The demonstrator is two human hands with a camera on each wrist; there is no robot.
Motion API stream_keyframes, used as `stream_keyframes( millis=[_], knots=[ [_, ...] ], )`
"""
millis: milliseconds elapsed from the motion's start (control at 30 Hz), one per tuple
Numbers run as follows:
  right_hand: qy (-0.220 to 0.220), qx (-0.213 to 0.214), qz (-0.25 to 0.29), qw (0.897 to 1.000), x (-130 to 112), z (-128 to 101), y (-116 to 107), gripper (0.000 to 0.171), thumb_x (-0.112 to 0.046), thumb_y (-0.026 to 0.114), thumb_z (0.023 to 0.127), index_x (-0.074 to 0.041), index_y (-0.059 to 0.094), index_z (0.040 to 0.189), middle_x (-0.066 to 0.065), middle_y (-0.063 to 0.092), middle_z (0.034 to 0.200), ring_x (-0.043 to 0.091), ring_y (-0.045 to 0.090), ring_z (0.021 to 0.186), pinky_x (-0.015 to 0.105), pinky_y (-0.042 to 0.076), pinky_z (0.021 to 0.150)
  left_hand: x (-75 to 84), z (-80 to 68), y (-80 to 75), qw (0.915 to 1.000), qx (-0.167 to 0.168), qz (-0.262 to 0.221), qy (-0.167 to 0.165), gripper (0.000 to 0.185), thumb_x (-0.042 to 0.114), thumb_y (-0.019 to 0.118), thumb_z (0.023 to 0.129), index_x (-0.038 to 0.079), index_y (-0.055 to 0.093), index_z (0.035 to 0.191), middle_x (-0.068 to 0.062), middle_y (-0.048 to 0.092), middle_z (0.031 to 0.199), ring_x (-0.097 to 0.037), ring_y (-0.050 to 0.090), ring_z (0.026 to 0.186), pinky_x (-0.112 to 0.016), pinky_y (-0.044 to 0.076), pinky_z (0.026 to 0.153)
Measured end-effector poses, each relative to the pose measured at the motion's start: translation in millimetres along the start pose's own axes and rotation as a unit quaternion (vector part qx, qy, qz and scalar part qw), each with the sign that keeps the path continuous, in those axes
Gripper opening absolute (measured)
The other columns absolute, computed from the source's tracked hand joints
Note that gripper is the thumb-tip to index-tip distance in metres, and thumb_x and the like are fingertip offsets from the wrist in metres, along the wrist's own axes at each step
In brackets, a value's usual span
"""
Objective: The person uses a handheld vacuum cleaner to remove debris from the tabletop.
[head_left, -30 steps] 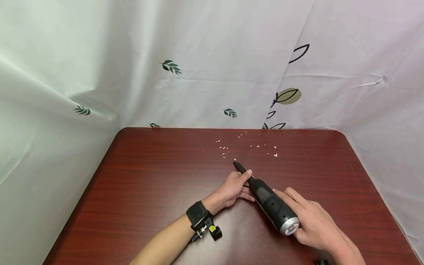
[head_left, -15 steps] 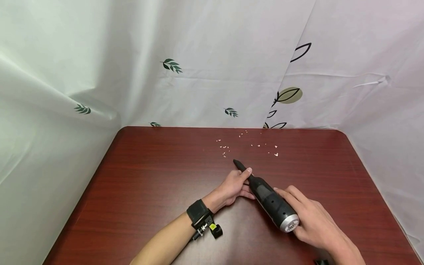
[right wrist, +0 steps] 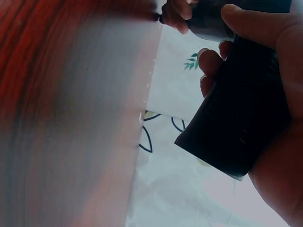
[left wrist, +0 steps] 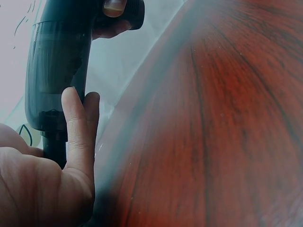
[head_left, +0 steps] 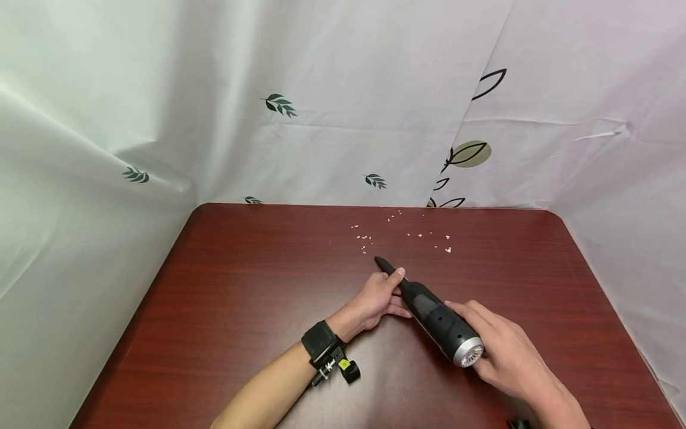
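Observation:
A black handheld vacuum cleaner (head_left: 436, 319) with a silver end cap lies slantwise between the hands in the head view, its slim nozzle (head_left: 383, 264) aimed up and left. My left hand (head_left: 375, 301) pinches the nozzle's base, thumb on top; in the left wrist view that hand (left wrist: 52, 184) has straight fingers along the see-through dust cup (left wrist: 52, 75). My right hand (head_left: 506, 354) grips the handle, which shows as a dark block (right wrist: 236, 113) in the right wrist view. White crumbs (head_left: 364, 238) are scattered just beyond the nozzle tip.
More white crumbs (head_left: 448, 249) lie farther right and near the table's back edge. The reddish-brown wooden table (head_left: 241, 268) has rounded far corners. White leaf-patterned curtains (head_left: 332, 89) hang behind it and at both sides. A black strap device (head_left: 321, 345) circles the left wrist.
A crumb that lay at the nozzle tip one second ago is no longer visible. The vacuum cleaner has shifted slightly up and left in the head view, both hands still on it.

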State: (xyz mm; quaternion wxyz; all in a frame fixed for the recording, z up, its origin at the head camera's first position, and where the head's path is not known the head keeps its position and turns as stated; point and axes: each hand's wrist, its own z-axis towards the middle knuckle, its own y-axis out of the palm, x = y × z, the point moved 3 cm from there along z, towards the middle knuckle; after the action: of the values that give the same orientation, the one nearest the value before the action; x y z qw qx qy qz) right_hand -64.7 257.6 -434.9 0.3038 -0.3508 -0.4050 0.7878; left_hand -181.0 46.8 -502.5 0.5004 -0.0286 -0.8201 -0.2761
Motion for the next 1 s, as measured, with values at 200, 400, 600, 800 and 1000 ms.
stream_keyframes(
  millis=[200, 400, 600, 800, 1000],
  knots=[
    [-0.003, -0.003, -0.005, 1.0, 1.1, 3.1, 1.2, 0.092, 0.005, 0.077, 0.056, -0.018, 0.062, 0.144, -0.021, 0.061, 0.105, -0.001, 0.055, 0.081, 0.021, 0.047, 0.068, 1.8, -0.9, -3.0, 1.0, 0.007, 0.001, -0.001, 0.042, 0.034, 0.049, 0.115, -0.007, 0.061, 0.114, -0.029, 0.076, 0.102, -0.024, 0.077, 0.069, -0.039, 0.067, 0.062],
    [-0.004, -0.014, 0.003, 1.0, 1.4, 7.8, 3.9, 0.093, 0.007, 0.076, 0.056, -0.017, 0.061, 0.145, -0.02, 0.063, 0.107, 0.0, 0.057, 0.083, 0.024, 0.05, 0.069, 2.5, -1.3, -7.2, 0.9999, 0.016, 0.001, 0.006, 0.044, 0.033, 0.049, 0.115, -0.008, 0.062, 0.115, -0.028, 0.076, 0.1, -0.023, 0.077, 0.067, -0.039, 0.067, 0.062],
    [0.007, -0.03, 0.009, 0.999, 1.8, 10.3, 8.0, 0.096, 0.01, 0.074, 0.054, -0.018, 0.06, 0.146, -0.018, 0.065, 0.111, 0.002, 0.061, 0.086, 0.032, 0.056, 0.068, 3.8, -1.0, -10.7, 0.9998, 0.017, 0.005, 0.011, 0.043, 0.033, 0.049, 0.115, -0.008, 0.062, 0.116, -0.027, 0.077, 0.097, -0.023, 0.077, 0.067, -0.04, 0.067, 0.063],
    [0.003, -0.028, 0.012, 1.0, 3.2, 12.3, 10.6, 0.096, 0.009, 0.074, 0.054, -0.019, 0.059, 0.146, -0.018, 0.065, 0.11, 0.003, 0.061, 0.087, 0.034, 0.056, 0.069, 4.5, -0.9, -12.5, 0.9996, 0.026, -0.001, 0.01, 0.041, 0.033, 0.05, 0.115, -0.007, 0.06, 0.115, -0.022, 0.077, 0.09, -0.023, 0.076, 0.065, -0.038, 0.067, 0.06],
    [-0.001, -0.031, 0.016, 0.999, 3.8, 14.2, 12.6, 0.094, 0.008, 0.077, 0.057, -0.019, 0.06, 0.145, -0.019, 0.063, 0.109, 0.001, 0.059, 0.085, 0.033, 0.056, 0.068, 5.2, -1.9, -14.1, 0.9993, 0.037, -0.005, 0.011, 0.04, 0.032, 0.05, 0.115, -0.007, 0.058, 0.114, -0.02, 0.076, 0.087, -0.022, 0.075, 0.063, -0.037, 0.066, 0.058]
  ],
)
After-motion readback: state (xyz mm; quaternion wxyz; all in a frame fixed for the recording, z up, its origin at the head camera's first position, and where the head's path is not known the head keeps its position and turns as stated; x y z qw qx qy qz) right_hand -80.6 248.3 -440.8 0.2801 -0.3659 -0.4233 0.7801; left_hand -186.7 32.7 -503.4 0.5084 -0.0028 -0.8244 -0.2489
